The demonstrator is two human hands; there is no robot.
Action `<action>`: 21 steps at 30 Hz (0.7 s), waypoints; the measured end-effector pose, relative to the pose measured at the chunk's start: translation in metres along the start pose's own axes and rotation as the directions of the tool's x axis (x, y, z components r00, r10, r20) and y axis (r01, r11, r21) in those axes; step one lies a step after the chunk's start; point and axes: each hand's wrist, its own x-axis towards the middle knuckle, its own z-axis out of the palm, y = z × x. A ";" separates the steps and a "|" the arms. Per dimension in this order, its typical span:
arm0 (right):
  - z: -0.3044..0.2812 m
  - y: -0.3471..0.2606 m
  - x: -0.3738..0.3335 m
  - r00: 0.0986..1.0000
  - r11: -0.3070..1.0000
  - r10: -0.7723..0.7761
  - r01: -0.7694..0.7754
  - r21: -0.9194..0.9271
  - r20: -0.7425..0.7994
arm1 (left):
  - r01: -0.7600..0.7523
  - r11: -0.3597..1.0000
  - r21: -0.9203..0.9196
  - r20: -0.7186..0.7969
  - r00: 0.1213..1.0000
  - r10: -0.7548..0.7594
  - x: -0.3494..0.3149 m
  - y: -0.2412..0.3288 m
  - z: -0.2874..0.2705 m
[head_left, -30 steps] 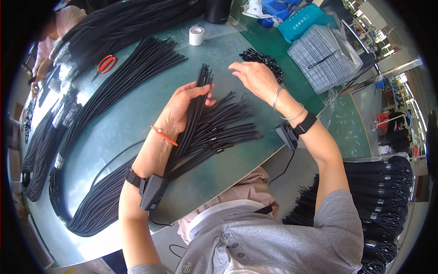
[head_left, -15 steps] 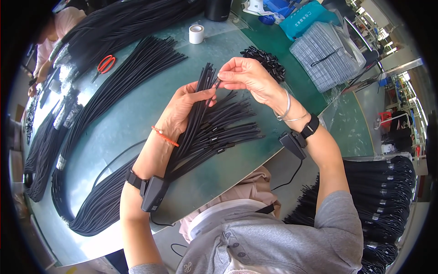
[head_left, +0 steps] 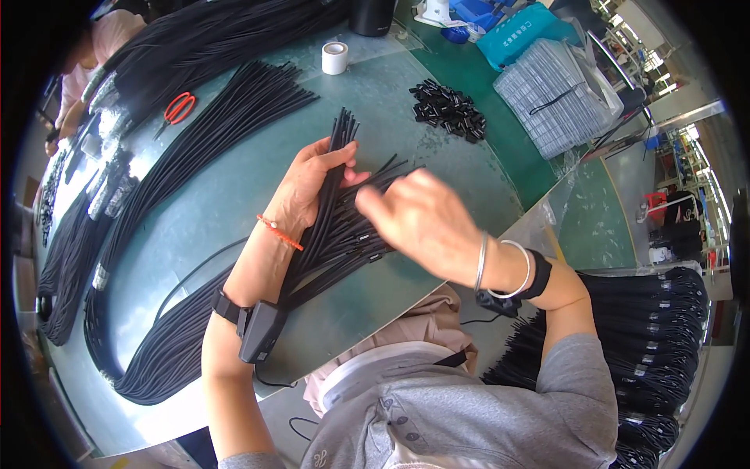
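My left hand (head_left: 312, 173) is closed around a bunch of thin black cables (head_left: 342, 131), whose ends stick up above the thumb. Lower down, those cables run under my left forearm into a long bundle (head_left: 176, 352) curving across the table. My right hand (head_left: 426, 219) is smeared by motion and hangs over more cable ends (head_left: 361, 241) fanned out to the right of the held bunch. Whether its fingers hold anything cannot be made out. Beyond it lies a heap of short black tube pieces (head_left: 449, 109).
A white tape roll (head_left: 334, 59) and red-handled scissors (head_left: 178, 109) lie farther back. More black cable bundles (head_left: 226, 117) cover the left. A stack of clear plastic (head_left: 551, 98) sits at the far right. Hanging cables (head_left: 648, 344) are beside my right arm. Another person (head_left: 109, 39) is at far left.
My right hand has left the tips of the held cables and moved down and toward me, over the fanned cable ends. My left hand keeps its grip, shifted slightly left.
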 end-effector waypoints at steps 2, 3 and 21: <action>0.004 -0.002 -0.003 0.997 0.998 -0.053 0.052 0.024 0.060 | 0.006 1.000 0.005 -0.013 1.000 -0.006 0.000 0.001 0.000; 0.010 0.003 -0.002 0.997 0.990 -0.080 0.081 0.118 -0.013 | 0.011 1.000 0.010 -0.029 1.000 -0.011 -0.001 0.001 0.001; 0.055 0.151 0.009 0.817 0.325 0.567 -0.341 0.882 0.107 | 0.081 0.996 0.045 -0.028 0.996 -0.080 -0.002 0.006 0.002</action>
